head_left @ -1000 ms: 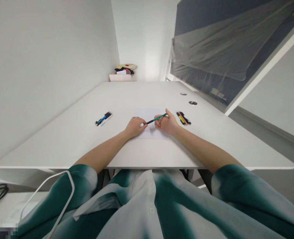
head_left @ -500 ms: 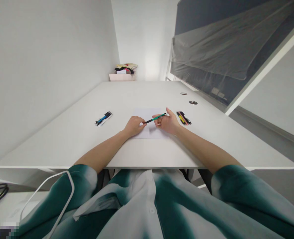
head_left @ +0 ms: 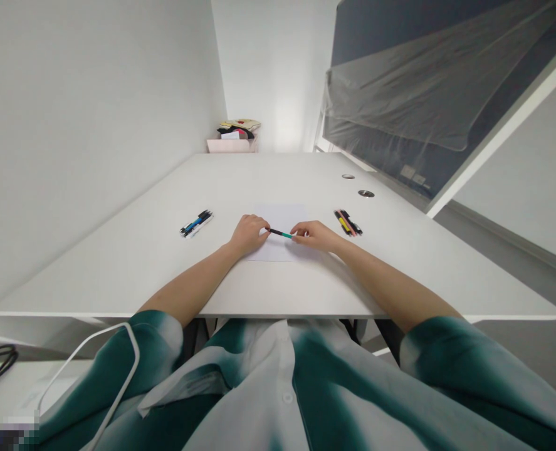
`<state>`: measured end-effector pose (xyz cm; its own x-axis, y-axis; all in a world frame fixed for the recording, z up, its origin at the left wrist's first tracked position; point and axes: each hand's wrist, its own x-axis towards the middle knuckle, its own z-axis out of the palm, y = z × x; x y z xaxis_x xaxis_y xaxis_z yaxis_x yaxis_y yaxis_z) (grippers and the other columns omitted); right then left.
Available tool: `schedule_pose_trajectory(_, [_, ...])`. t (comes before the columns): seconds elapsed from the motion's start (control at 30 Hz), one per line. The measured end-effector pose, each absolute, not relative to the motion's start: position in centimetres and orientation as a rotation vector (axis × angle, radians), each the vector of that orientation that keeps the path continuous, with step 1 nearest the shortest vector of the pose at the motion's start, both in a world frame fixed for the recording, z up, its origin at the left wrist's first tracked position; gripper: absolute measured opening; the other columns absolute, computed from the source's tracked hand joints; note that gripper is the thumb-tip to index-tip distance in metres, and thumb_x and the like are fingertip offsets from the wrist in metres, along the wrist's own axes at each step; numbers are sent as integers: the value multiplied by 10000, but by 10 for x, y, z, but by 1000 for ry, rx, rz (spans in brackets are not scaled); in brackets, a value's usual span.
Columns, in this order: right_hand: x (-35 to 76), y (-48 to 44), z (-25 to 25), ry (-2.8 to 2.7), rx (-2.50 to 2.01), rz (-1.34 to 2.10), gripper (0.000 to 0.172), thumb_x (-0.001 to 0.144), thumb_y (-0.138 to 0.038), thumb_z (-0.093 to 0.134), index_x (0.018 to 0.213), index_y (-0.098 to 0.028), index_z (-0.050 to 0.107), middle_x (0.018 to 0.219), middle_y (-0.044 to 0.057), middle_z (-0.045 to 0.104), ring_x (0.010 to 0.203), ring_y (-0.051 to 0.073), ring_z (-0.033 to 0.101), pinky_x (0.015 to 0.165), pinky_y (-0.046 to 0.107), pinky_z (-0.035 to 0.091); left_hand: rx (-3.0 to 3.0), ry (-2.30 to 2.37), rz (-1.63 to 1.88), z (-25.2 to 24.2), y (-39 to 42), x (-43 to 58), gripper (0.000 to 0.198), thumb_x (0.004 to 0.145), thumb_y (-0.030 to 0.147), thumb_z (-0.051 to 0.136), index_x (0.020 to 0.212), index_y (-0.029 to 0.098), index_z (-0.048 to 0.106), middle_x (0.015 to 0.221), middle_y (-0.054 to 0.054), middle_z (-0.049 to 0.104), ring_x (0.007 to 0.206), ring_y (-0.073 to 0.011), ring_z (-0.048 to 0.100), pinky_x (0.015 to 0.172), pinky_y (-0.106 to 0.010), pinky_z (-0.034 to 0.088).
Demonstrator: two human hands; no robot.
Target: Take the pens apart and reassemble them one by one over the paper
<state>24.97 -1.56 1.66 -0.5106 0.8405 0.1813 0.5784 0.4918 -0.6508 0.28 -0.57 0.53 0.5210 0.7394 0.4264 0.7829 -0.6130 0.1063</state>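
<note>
A slim green-and-black pen (head_left: 280,233) is held between my two hands, a little above a white sheet of paper (head_left: 271,254). My left hand (head_left: 249,233) pinches its black end between thumb and fingertips. The fingers of my right hand (head_left: 316,236) close on the green part, and the far end of the pen is hidden in that hand. Both wrists rest low over the white table (head_left: 278,291), on either side of the sheet.
To the left lies a group of blue, black and clear pens (head_left: 197,223). Several yellow, pink and black pens (head_left: 348,223) lie to the right. Two round metal discs (head_left: 365,193) sit farther back. A box with folded cloth (head_left: 231,145) stands beyond the far edge, beside a dark film-covered panel (head_left: 400,94).
My right hand has turned over and closed on the green part of the pen, where it was palm-up with the thumb raised. The pen now slopes slightly down to the right.
</note>
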Motion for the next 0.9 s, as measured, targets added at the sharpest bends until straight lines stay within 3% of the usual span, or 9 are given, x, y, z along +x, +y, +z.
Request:
schedule_pose_trajectory(0.13, [243, -25, 23, -2397, -1238, 527, 202, 799, -321, 647, 953, -223, 733, 751, 20, 704, 684, 170, 598, 693, 279, 402, -2658, -1312, -672, 6, -6, 2, 212, 872, 280, 559, 953, 200, 738, 1001, -95, 738, 1018, -268, 622, 954, -452, 411])
schedule_pose_trajectory(0.43, [231, -30, 25, -2575, -1388, 75, 285, 866, -296, 589, 1119, -230, 703, 1020, 100, 723, 936, 251, 634, 779, 323, 430, -2732, -1283, -629, 7, -8, 0, 265, 909, 311, 512, 1013, 186, 721, 1070, -106, 719, 1044, -262, 610, 963, -443, 408])
schedule_pose_trajectory(0.7, [234, -29, 24, -2583, -1291, 51, 239, 873, -253, 572, 1043, -206, 733, 1031, 116, 699, 970, 252, 620, 808, 320, 431, -2783, -1271, -582, 4, -5, -1, 290, 944, 320, 463, 1021, 173, 701, 1064, -99, 713, 1000, -240, 623, 929, -411, 438])
schedule_pose_trajectory(0.9, [234, -29, 22, -2550, -1265, 214, 231, 843, -212, 577, 1009, -202, 738, 936, 85, 700, 814, 208, 616, 758, 297, 424, -2765, -1277, -588, 5, -3, -2, 278, 933, 324, 495, 1059, 190, 703, 1066, -95, 713, 1006, -242, 623, 937, -414, 434])
